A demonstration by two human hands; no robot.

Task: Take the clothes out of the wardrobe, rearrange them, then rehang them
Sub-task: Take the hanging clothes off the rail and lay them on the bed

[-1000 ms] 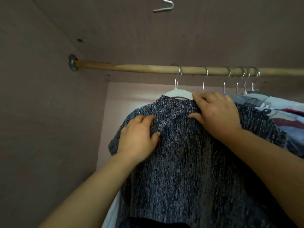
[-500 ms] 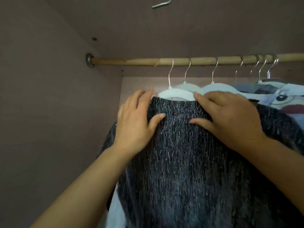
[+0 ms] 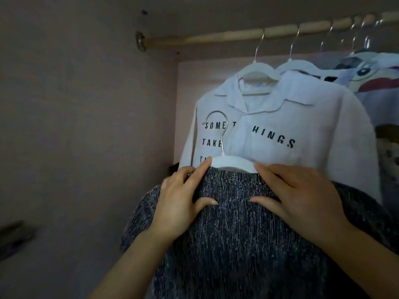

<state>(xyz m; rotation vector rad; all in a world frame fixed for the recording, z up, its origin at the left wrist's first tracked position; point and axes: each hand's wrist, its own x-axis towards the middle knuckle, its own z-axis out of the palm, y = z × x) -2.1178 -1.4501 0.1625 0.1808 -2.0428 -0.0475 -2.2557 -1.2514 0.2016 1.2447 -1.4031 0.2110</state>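
Observation:
A dark sparkly knit top (image 3: 237, 244) sits on a white hanger (image 3: 232, 164) whose metal hook is off the wooden rail (image 3: 226, 36). My left hand (image 3: 181, 201) grips the top's left shoulder over the hanger, thumb on the front. My right hand (image 3: 295, 195) grips the right shoulder the same way. Behind it a white collared shirt (image 3: 291, 126) with black lettering hangs on the rail on a white hanger.
More garments (image 3: 377, 78) hang packed on several hangers at the rail's right end. The wardrobe's left wall (image 3: 75, 126) is close on the left. The rail's left stretch near its bracket (image 3: 140, 42) carries no hanger.
The dark top's hanger has come off the rail and moved down toward me, uncovering the white lettered shirt. Both hands stayed on its shoulders.

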